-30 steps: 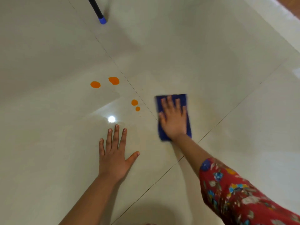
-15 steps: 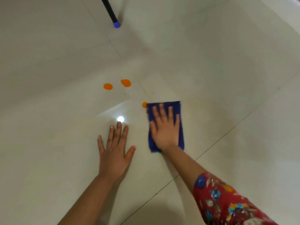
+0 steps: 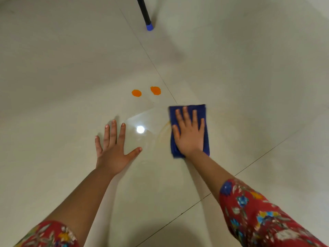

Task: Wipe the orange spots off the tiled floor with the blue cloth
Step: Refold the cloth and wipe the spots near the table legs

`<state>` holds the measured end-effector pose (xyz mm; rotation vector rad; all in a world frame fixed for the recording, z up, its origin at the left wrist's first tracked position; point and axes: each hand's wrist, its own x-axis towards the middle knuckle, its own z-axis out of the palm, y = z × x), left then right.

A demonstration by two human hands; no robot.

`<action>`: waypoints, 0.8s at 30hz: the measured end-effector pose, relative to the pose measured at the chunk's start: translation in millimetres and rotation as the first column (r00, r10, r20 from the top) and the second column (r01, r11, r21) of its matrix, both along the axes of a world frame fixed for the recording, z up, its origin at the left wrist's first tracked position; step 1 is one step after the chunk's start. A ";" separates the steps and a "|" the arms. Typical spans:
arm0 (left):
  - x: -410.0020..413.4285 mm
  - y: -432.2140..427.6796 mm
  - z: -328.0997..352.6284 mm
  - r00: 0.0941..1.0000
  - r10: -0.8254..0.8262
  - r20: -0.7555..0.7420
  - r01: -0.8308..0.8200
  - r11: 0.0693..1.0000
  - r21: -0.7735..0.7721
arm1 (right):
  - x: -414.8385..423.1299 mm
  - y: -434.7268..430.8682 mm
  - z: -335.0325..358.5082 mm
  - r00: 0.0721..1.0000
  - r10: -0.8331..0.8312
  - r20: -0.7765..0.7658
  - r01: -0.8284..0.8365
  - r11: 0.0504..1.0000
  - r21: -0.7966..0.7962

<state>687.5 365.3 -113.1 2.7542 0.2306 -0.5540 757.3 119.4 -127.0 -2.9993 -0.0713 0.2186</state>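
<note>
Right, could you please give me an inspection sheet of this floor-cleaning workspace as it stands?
Surface: pale glossy tiled floor, grout lines, light reflection near the left hand.
Job's things: blue cloth flat on the floor; left orange spot and right orange spot unwiped beyond it; faint orange smear by its left edge.
Clutter: black pole with blue tip, far from the hands.
Hands: right hand pressed flat on the cloth; left hand flat on bare floor, fingers spread.
Cables: nothing seen.
Surroundings: nothing seen beyond the floor.

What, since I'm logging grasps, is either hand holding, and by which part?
Nothing is gripped: the right hand presses the blue cloth mid-surface, fingers straight; the left hand rests open on the tiled floor.
</note>
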 end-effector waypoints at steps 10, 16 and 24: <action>-1.0 -0.4 -0.6 1.000 -0.006 0.006 0.006 1.000 0.013 | 21.2 -17.6 2.5 0.967 -0.255 0.010 0.255 0.967 0.022; 1.2 1.5 -2.5 1.000 -0.013 -0.016 0.014 1.000 0.010 | -30.9 38.3 4.2 0.904 0.428 0.012 -0.426 0.894 0.137; 0.6 1.1 -5.1 1.000 -0.015 0.018 0.014 1.000 0.012 | 2.7 -16.4 1.7 0.994 0.103 0.036 -0.105 0.994 0.037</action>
